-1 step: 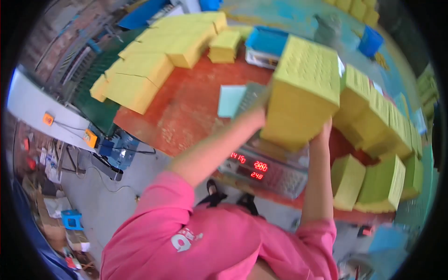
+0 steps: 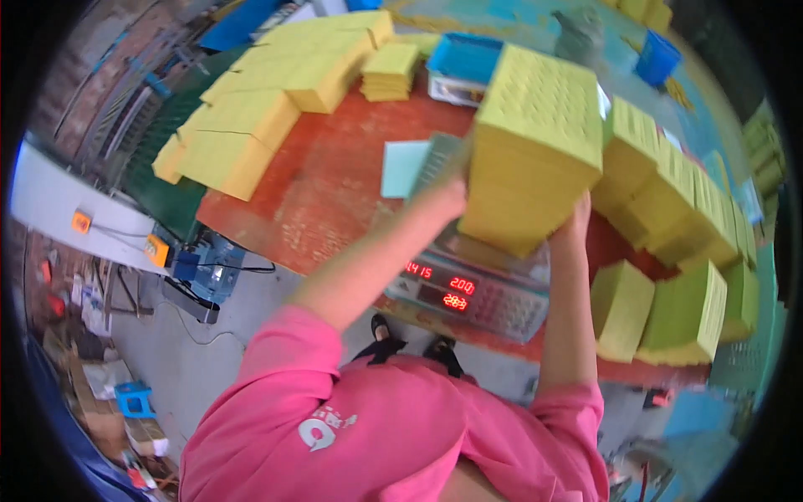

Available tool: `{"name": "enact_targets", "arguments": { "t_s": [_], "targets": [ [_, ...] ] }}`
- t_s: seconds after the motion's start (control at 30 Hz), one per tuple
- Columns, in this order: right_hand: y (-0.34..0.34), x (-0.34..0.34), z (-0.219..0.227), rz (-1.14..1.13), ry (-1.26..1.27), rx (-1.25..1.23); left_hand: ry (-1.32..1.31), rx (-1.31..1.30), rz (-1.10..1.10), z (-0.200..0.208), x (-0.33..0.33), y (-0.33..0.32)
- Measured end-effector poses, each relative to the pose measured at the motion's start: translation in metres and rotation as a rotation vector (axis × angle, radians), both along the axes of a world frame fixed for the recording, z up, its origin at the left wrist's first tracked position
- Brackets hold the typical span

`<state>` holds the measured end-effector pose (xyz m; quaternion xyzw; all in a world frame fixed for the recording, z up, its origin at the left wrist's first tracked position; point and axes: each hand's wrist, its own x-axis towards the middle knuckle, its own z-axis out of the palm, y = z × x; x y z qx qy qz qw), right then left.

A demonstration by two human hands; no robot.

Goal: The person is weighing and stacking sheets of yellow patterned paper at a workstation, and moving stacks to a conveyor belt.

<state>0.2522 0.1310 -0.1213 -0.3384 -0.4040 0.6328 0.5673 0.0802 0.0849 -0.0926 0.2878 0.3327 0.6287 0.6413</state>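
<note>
A tall stack of yellow paper sheets (image 2: 535, 159), its top marked with rows of small dents, stands upright between my two hands. My left hand (image 2: 454, 186) presses against its left side, the fingers partly hidden behind it. Gripping the lower right side is my right hand (image 2: 575, 224), its fingertips out of sight. Under the stack is a digital scale (image 2: 468, 297) with red lit digits and a keypad. Whether the stack rests fully on the scale or is partly held up, I cannot tell.
Several yellow paper stacks (image 2: 242, 142) line the left of the red table (image 2: 335, 176), and more stacks (image 2: 661, 192) stand along the right. A pale green card (image 2: 406, 167) lies behind my left forearm. Farther back are a blue tray (image 2: 468, 58) and a blue bucket (image 2: 658, 58).
The whole view has shifted slightly, so the stack and table appear a little higher and farther left. The scale's lit digits differ. Both hands keep their places on the stack.
</note>
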Motion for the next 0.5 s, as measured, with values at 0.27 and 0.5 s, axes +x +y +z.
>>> {"name": "enact_targets", "arguments": {
  "t_s": [0.27, 0.5],
  "targets": [
    [-0.087, 0.032, 0.000, -0.104, -0.118, 0.017, 0.092, -0.069, 0.223, -0.020, -0.015, -0.088],
    [-0.173, 0.060, -0.018, -0.125, -0.065, -0.121, 0.079, -0.119, 0.173, -0.025, -0.046, -0.176]
  ]
}}
